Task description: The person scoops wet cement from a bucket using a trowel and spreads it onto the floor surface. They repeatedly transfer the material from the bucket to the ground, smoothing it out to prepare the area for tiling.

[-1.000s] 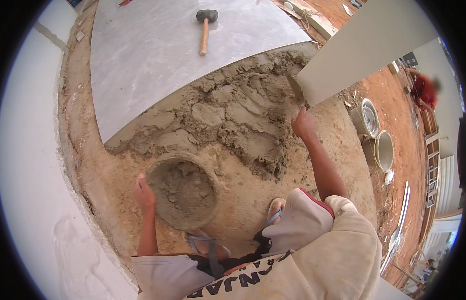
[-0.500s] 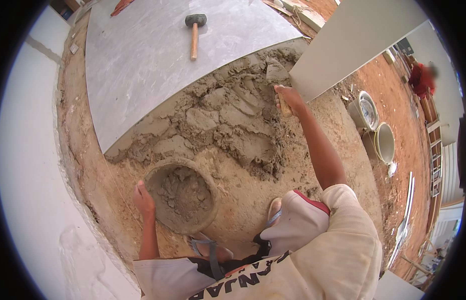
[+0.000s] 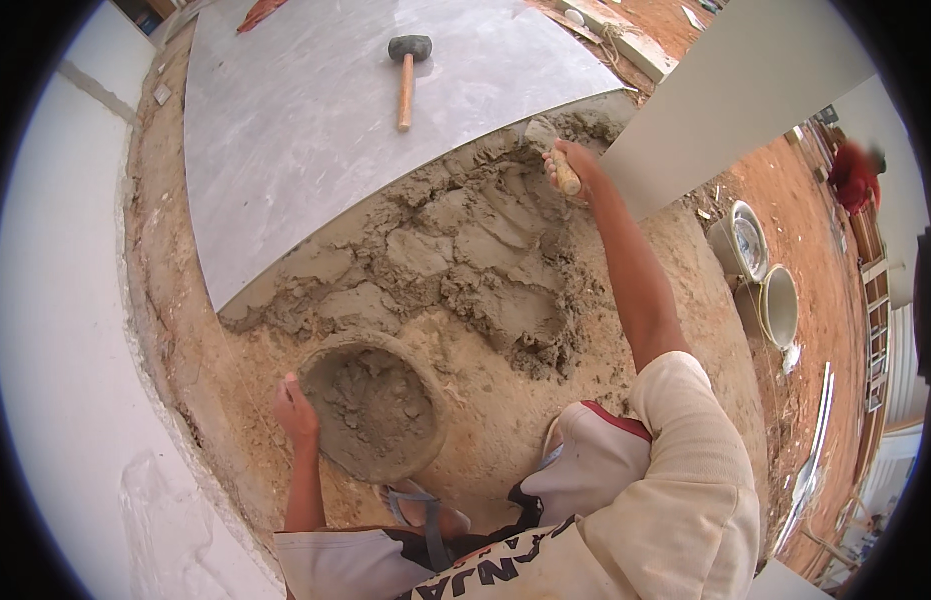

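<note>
A person crouches on a sandy floor (image 3: 505,420), spreading wet mortar (image 3: 465,270) beside a large grey tile (image 3: 315,120) already laid. The right hand (image 3: 575,165), at the end of an outstretched arm, is closed around the wooden handle of a trowel (image 3: 550,150), whose blade meets the far edge of the mortar bed, close to the corner of the laid tile and to a pale slab (image 3: 745,100) standing at the right. The left hand (image 3: 295,410) is drawn in close to the body, its fingers curled over the near left rim of a round bucket (image 3: 425,440) caked with mortar and holding more of the mix. The bucket sits on the sand just short of the mortar bed, so the two hands are well apart, with the ridged, trowelled mortar lying between them. A rubber mallet (image 3: 407,75) with a wooden handle rests on the laid tile, beyond the reach of either hand. Two pale round tubs (image 3: 760,275) stand on red earth to the right, and a white wall (image 3: 55,320) runs along the left.
</note>
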